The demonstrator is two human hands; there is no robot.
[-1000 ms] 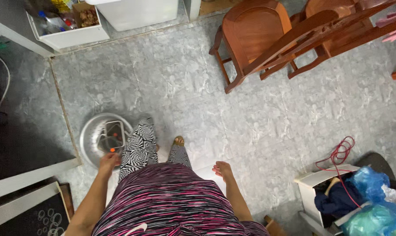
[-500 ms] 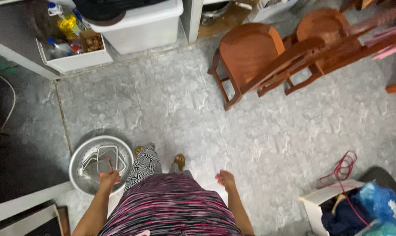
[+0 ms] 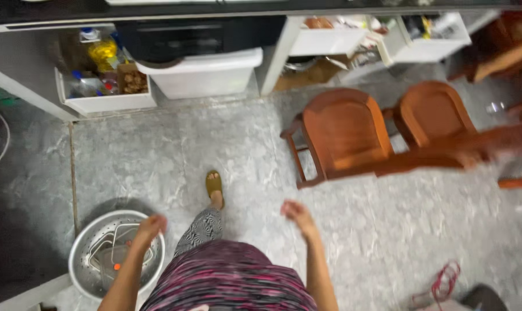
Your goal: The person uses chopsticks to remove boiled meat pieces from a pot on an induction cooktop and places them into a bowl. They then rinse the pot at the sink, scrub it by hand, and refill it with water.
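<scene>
While the view is motion-blurred, counts below hold only for what can be made out.

Hands: two, both bare, well apart, one on each side of the body.
Left hand (image 3: 150, 224): fingers curled loosely, clamped on nothing; it hovers above the right edge of the metal basin (image 3: 83, 256); contact with the rim cannot be told.
Right hand (image 3: 295, 211): fingers half curled, holding nothing, in the air over the floor (image 3: 174, 144).
Metal basin: one, round, silver, on the floor at the lower left, just beside the person's leg.
Basin contents: one clear boxy container (image 3: 108, 259) with a small orange spot, lying among wire-like pieces; the number of pieces is too blurred to tell.
Foot: one in view, in a yellow-brown slipper (image 3: 214, 184), set on the floor between the two hands and ahead of them.
Clothing: one striped pink and dark top (image 3: 232, 282), one black-and-white patterned trouser leg (image 3: 202, 227).
Wooden chairs: two counted, reddish brown; nearer chair (image 3: 344, 132) and second chair (image 3: 432, 112) side by side, well apart from the right hand.
White bins: large bin (image 3: 206, 72), one, under the tabletop edge; open crate (image 3: 108, 101), one, holding bottles, count unclear.
Red cord (image 3: 442, 282): one, looped on the floor at the lower right.
</scene>
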